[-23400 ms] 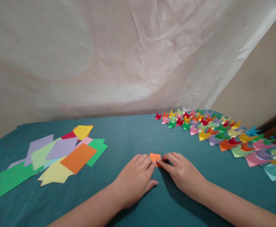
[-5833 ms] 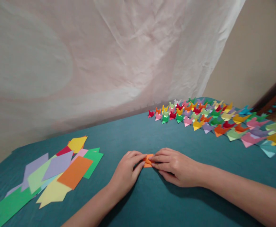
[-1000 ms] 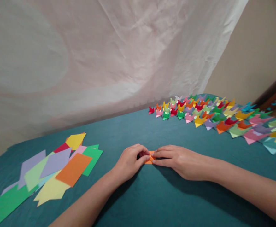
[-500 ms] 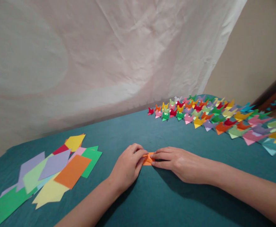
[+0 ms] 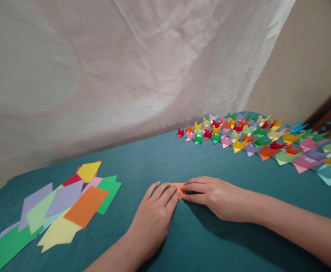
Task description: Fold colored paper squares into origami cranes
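A small piece of folded orange paper (image 5: 177, 184) lies flat on the table in the middle of the head view. My left hand (image 5: 158, 211) lies flat, fingers stretched out, with its fingertips over the left part of the paper. Its fingers cover much of the paper. From the other side my right hand (image 5: 210, 192) holds the paper's right edge down with its fingertips. The folds under the fingers are hidden.
Loose sheets of coloured paper (image 5: 86, 207) overlap in a pile on the left. Rows of small folded paper birds (image 5: 250, 148) stand at the back right. The table has a dark green cloth (image 5: 142, 158). Behind it hangs a pale sheet (image 5: 154, 56).
My left hand has let go of its pinch on the orange paper's left side and flattened, fingers spread across the paper. My right hand has stayed in place.
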{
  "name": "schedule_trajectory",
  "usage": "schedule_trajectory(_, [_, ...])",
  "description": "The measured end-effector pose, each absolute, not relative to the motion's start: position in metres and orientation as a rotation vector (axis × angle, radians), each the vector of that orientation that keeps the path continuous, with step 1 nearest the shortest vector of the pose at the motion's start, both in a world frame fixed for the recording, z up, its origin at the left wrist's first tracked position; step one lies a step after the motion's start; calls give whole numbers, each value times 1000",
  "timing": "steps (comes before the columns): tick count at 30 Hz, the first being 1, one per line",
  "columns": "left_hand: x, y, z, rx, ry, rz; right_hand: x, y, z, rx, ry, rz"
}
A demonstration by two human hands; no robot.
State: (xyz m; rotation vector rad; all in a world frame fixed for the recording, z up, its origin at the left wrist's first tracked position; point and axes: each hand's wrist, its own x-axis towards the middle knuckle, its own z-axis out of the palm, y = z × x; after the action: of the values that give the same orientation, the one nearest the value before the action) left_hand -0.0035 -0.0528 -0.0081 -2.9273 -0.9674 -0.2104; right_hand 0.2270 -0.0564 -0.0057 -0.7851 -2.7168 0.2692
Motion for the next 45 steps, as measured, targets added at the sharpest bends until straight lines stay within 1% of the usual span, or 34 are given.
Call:
schedule_trajectory(21, [-4, -51, -2, -2977, -952, -280, 227, -59, -4, -834, -2753, 280])
schedule_trajectory(35, [-9, -50, -1, -2944, -1011, -303, 226, -58, -4, -845, -2700, 353])
schedule_trajectory(45, [-10, -50, 2, -2918, -1039, -179, 220, -62, -9, -886, -2743, 225])
